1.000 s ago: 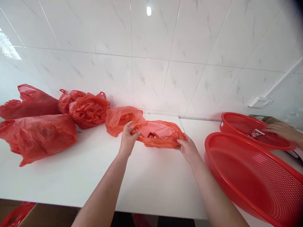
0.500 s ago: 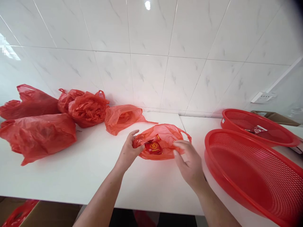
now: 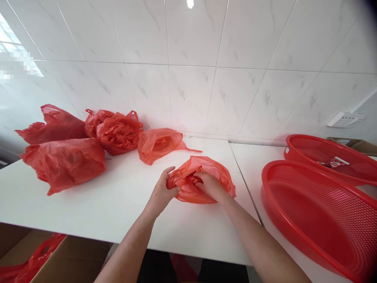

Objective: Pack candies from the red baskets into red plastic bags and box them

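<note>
An open red plastic bag (image 3: 212,195) lies on the white table in front of me, its mouth facing up. My left hand (image 3: 161,190) holds the bag's left side, the bunched film between thumb and fingers. Inside the mouth, my right hand (image 3: 209,184) has its fingers curled on a small red packet (image 3: 193,179) with gold print. The fingertips and most of the packet are hidden by the hand and the bag's folds.
Several filled red bags (image 3: 73,161) stand at the left, with a smaller open bag (image 3: 160,143) behind mine. Two red baskets (image 3: 294,212) sit at the right; the rear one contains a packet. A cardboard box (image 3: 73,255) with red plastic is below the table's front edge.
My right hand has moved from the bag's right rim into its mouth, onto the red packet. My left hand stays at the left side. The view has shifted slightly left.
</note>
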A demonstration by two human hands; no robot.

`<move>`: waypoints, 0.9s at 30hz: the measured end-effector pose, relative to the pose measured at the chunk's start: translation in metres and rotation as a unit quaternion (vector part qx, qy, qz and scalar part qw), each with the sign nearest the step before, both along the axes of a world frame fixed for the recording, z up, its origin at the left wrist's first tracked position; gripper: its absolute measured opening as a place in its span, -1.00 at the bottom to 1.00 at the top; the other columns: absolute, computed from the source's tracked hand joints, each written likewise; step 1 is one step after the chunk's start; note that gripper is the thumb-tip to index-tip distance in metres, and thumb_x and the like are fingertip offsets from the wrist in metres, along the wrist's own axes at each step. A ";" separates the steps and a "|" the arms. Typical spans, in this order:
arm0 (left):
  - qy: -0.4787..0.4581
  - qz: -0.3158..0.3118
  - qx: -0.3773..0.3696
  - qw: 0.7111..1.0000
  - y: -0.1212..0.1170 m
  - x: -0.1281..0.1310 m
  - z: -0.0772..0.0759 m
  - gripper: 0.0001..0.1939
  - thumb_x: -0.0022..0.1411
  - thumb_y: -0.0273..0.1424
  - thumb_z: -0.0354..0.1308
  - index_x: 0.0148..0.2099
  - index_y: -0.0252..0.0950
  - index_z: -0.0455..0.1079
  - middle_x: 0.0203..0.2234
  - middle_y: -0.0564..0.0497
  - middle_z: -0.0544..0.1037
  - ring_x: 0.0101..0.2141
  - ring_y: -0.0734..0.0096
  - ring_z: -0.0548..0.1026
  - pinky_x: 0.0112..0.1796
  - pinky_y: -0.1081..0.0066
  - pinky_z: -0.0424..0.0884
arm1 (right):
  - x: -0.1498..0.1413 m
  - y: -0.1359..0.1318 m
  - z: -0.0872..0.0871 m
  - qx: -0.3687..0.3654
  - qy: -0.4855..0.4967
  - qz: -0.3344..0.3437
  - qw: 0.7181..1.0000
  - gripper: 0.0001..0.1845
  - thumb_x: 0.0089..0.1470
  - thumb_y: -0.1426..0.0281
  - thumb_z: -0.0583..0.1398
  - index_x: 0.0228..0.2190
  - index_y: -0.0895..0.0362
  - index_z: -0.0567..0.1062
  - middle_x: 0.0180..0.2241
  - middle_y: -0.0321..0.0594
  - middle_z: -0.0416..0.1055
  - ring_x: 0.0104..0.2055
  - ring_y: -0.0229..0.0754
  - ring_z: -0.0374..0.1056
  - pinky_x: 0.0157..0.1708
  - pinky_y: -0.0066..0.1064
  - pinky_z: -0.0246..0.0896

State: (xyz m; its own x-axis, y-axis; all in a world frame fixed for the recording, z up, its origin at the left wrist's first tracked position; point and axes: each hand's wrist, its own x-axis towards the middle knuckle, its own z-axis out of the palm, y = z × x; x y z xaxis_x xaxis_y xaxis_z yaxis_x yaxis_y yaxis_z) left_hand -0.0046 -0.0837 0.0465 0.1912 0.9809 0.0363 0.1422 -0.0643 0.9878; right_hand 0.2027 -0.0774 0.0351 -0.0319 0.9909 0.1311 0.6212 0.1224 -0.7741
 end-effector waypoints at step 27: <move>-0.015 0.050 0.021 0.998 0.006 0.006 0.005 -0.33 -0.02 -0.43 0.22 0.17 -0.12 0.17 -0.15 -0.03 0.46 -0.29 0.37 0.48 -0.26 0.35 0.43 | 0.050 -0.009 0.018 -0.010 -0.066 -0.113 0.991 -0.67 0.06 0.28 0.11 -0.10 -0.02 0.45 -0.05 -0.23 0.42 -0.06 -0.05 0.36 -0.18 -0.24 0.26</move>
